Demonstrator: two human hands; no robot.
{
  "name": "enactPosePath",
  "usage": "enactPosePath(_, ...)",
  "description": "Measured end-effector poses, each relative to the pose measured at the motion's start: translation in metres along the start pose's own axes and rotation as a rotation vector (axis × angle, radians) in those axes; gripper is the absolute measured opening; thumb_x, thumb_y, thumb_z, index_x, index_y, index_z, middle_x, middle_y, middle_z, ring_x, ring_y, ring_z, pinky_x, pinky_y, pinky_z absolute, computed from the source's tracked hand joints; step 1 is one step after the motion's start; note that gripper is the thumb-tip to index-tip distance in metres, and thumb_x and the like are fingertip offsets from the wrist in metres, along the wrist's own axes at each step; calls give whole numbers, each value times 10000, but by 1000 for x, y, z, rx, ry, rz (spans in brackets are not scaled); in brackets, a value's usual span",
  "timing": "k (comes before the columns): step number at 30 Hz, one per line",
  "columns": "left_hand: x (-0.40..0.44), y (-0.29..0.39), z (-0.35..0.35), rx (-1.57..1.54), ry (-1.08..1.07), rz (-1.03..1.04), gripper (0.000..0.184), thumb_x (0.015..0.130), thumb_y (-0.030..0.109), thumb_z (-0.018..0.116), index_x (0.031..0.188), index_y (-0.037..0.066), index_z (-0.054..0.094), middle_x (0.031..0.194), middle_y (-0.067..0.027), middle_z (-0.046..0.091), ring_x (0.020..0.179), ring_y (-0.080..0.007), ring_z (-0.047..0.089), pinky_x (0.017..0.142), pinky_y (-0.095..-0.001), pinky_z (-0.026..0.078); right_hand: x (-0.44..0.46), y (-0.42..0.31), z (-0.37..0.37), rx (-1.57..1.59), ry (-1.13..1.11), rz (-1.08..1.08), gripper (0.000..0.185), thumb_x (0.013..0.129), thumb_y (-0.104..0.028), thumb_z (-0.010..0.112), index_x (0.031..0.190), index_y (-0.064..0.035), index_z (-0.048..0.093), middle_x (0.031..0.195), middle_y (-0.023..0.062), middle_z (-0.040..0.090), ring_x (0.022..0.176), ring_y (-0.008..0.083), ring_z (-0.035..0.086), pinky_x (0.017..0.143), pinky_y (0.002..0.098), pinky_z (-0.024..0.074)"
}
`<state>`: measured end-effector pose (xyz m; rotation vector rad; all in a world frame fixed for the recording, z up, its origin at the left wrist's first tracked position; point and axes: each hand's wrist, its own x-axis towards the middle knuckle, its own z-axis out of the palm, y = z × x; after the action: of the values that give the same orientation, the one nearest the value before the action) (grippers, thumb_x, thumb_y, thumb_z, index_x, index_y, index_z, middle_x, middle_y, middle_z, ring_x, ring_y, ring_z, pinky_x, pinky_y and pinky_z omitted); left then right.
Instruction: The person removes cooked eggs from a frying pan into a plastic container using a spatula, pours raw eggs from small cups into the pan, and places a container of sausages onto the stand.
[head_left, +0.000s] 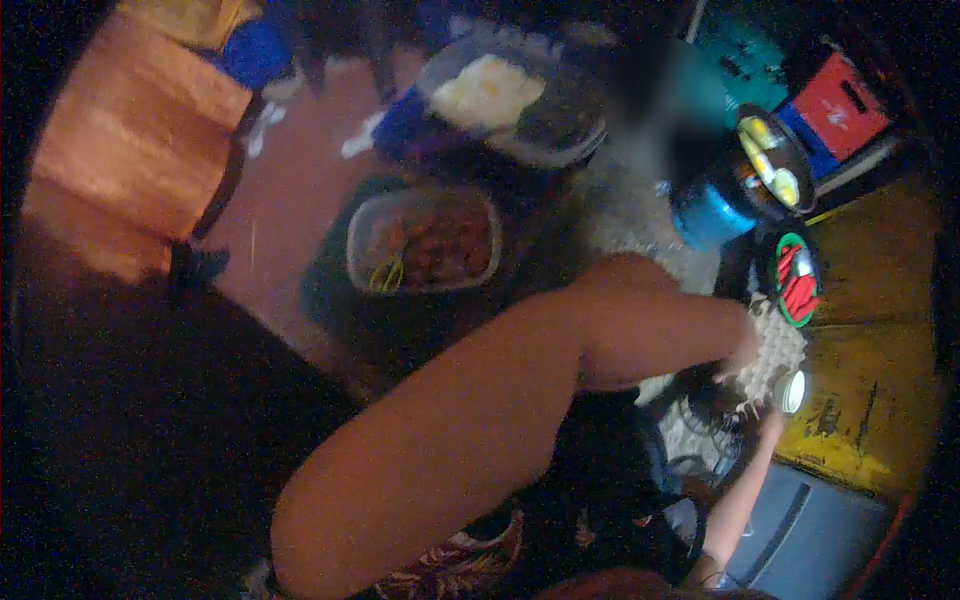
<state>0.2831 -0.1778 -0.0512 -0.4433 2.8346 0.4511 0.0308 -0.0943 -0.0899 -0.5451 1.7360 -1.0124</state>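
My left arm stretches across the middle of the head view, bent at the elbow. My left hand (740, 362) is at the left edge of a pale, bumpy egg tray (778, 345) and seems to touch it. From the lower right, my right forearm reaches up, and my right hand (768, 424) is just below that tray. Beside both hands is a small, round, bright white object (791, 392), perhaps a lid or cup; whether the right hand touches it I cannot tell. Blur and shadow hide the fingers of both hands.
A clear plastic tub (353, 248) holds reddish-brown pieces. Another tub (575, 158) holds pale food. On the right are a dark bowl with yellow pieces (760, 150), a green-rimmed plate (798, 322) of red items, a blue container (708, 212) and a yellow surface (870, 270).
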Motion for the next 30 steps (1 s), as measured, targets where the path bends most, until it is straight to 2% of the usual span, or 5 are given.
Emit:
enactPosePath(10,-142,50,-72,-69,1010,-262,499,714,250,751,1153,95,573,1164,-209,585,1117,-399,543,927,-479,460,-43,-32,17,186,-35,-217,128,888,-238,580,970,-164,515,784,-12,514,719,174,537,633,386,473)
enactPosePath(15,-254,30,-164,512,1723,-496,468,720,168,747,1120,13,561,1160,-186,591,1010,-349,593,860,-423,485,-34,-35,1,226,-55,-245,158,865,-224,582,993,-156,521,806,-6,518,722,180,530,646,364,444)
enactPosePath(19,-331,10,-210,29,2116,-692,457,747,179,745,1121,1,552,1033,-174,609,913,-303,600,759,-384,501,-8,-32,-14,252,-117,-252,130,836,-222,587,945,-165,541,780,-19,515,704,152,530,632,343,425)
enactPosePath(26,-329,-19,-103,-172,1963,-1037,409,744,175,740,1068,10,551,963,-140,616,852,-253,603,782,-372,493,-59,-57,11,257,-24,-204,103,833,-240,593,854,-181,511,720,-37,492,657,131,492,670,342,405)
enactPosePath(30,-279,-19,35,-434,1636,-1086,401,740,166,735,1075,28,563,958,-157,644,904,-305,633,802,-395,500,-2,-31,-24,284,-180,-143,264,873,-230,595,1102,-109,542,988,48,571,863,230,582,712,385,499)
